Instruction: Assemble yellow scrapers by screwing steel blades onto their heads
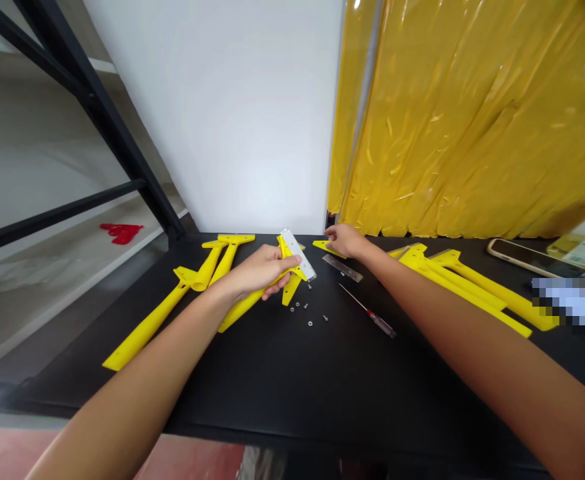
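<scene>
My left hand (270, 267) is wrapped round the yellow handle of a scraper (245, 312), and its thumb presses on the silver metal strip (297, 253) across the head. Below that hand, a yellow triangular plate (291, 291) shows. My right hand (347, 240) is at the back of the table with its fingers bent together, over another yellow plate (322, 245); what is between the fingertips is hidden. Just in front of it lies a flat metal blade (343, 268). Several small screws and nuts (306, 307) are scattered between the hands, beside a screwdriver (379, 322).
Yellow scraper handles lie on the black table (272, 387) at the left (147, 327) and right (497, 293). A phone (537, 259) is at the far right. Behind stand a white panel (242, 120) and a yellow plastic curtain (472, 120). A black frame (102, 133) borders the left.
</scene>
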The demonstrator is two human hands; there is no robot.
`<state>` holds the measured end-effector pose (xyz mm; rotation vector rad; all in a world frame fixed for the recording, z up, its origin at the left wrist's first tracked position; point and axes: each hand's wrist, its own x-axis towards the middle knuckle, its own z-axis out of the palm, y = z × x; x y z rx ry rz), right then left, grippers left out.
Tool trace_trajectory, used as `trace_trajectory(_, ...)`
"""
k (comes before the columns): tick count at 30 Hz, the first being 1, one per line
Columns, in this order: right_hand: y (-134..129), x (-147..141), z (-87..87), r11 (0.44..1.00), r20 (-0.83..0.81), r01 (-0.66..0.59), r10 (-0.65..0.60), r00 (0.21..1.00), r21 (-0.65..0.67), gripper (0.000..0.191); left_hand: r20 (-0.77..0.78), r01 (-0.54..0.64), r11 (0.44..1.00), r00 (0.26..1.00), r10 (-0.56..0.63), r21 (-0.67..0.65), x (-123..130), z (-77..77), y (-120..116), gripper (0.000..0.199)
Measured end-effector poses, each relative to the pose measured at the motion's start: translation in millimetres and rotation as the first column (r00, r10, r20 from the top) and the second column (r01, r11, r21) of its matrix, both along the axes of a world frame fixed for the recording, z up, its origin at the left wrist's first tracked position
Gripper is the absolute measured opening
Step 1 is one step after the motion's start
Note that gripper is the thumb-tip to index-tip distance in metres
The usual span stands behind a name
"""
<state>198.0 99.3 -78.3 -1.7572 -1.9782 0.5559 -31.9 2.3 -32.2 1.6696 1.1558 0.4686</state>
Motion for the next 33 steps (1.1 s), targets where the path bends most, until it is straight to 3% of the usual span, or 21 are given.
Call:
trace_trajectory(5,-31,15,17.5,1.0,-0.31,0.01,-0.008,0.951,0.003,0.011,0.018,0.025,1.0,1.0,-0.025,-0.014,4,2.7,-5,0.051)
trace_trajectory(10,-94,24,35.5,0.998,-0.623,-0.063,0.052,0.78,0.005,0.007,0.032,0.065,0.998,0.997,-0.065,-0.019,12,-0.3,-13,0.051)
trace_trajectory(11,-106,23,35.8,0.997,-0.689,-0.081,0.064,0.722,0.008,0.012,0.038,0.066,0.998,0.997,-0.065,-0.024,14,-1.5,-14,0.048)
trace_trajectory(13,-124,18,32.0,0.99,-0.891,-0.138,0.042,0.452,-0.023,0.031,0.052,0.063,0.997,0.997,-0.061,-0.033,18,-3.6,-18,0.043)
trace_trajectory(15,-136,9,23.4,0.991,-0.931,-0.131,0.052,0.36,0.004,0.047,0.065,0.073,0.996,0.995,-0.071,-0.042,21,-4.6,-21,0.041)
trace_trajectory(19,-144,-4,3.6,0.998,-0.843,0.012,0.044,0.537,0.059,0.035,0.065,0.088,0.995,0.994,-0.085,-0.039,22,-3.6,-23,0.043)
trace_trajectory(23,-149,-4,-2.1,0.994,-0.743,-0.029,0.099,0.662,0.107,0.028,0.04,0.084,0.996,0.996,-0.084,-0.02,20,-2.7,-23,0.041)
trace_trajectory(26,-152,0,0.4,0.996,-0.715,-0.06,0.089,0.693,0.066,0.024,0.031,0.11,0.993,0.994,-0.109,-0.03,20,-3.3,-23,0.039)
trace_trajectory(33,-150,1,-2.6,0.996,-0.721,-0.072,0.088,0.688,0.054,0.029,0.054,0.136,0.989,0.99,-0.132,-0.065,21,-5.2,-26,0.03)
